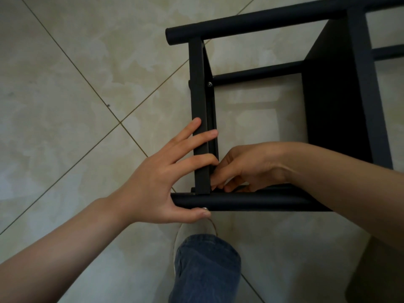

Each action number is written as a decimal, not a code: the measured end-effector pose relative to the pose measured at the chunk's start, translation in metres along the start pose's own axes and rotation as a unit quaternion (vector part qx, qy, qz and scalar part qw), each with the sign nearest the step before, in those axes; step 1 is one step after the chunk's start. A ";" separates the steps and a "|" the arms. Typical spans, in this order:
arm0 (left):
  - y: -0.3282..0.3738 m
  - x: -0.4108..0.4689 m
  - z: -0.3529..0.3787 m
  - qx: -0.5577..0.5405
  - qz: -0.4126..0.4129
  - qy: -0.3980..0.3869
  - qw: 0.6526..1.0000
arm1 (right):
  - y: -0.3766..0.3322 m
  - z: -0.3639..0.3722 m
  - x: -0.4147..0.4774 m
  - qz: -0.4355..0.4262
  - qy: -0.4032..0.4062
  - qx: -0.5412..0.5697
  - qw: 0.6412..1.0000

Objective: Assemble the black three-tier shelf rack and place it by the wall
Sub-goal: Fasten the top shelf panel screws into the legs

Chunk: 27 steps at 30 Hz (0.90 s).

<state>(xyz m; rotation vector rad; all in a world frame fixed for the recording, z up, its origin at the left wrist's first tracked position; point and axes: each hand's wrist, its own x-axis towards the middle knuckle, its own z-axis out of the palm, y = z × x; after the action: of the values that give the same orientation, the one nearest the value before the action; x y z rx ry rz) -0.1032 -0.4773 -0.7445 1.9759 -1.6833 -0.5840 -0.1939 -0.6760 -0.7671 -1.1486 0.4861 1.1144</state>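
Note:
The black shelf rack (262,20) lies on its side on the tiled floor, round tubes at top and bottom, a flat end panel (197,88) on the left and a dark shelf board (334,101) on the right. My left hand (166,171) rests on the end panel with straight spread fingers, its thumb against the near tube (251,202). My right hand (242,167) reaches inside the corner where panel and near tube meet, fingers curled and pinching something small that I cannot make out. A screw head (209,84) shows higher up on the panel.
Beige floor tiles (76,95) with diagonal grout lines stretch to the left and below. My leg in blue jeans (205,270) and a white shoe tip stand just under the near tube. A dark shape fills the bottom right corner (376,281).

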 end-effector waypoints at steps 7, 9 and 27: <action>0.000 -0.001 0.000 -0.002 0.001 0.000 1.000 | -0.002 0.007 0.002 -0.023 0.008 0.014 1.000; 0.001 0.000 -0.001 -0.003 -0.003 -0.001 1.000 | -0.001 0.004 0.000 -0.023 0.003 0.015 1.000; 0.003 -0.001 0.000 -0.013 -0.002 0.000 1.000 | -0.002 0.008 0.003 -0.039 0.020 -0.008 0.999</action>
<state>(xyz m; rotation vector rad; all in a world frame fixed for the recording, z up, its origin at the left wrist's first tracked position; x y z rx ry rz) -0.1055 -0.4770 -0.7424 1.9603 -1.6645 -0.6057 -0.1924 -0.6677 -0.7653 -1.1948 0.4607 1.0319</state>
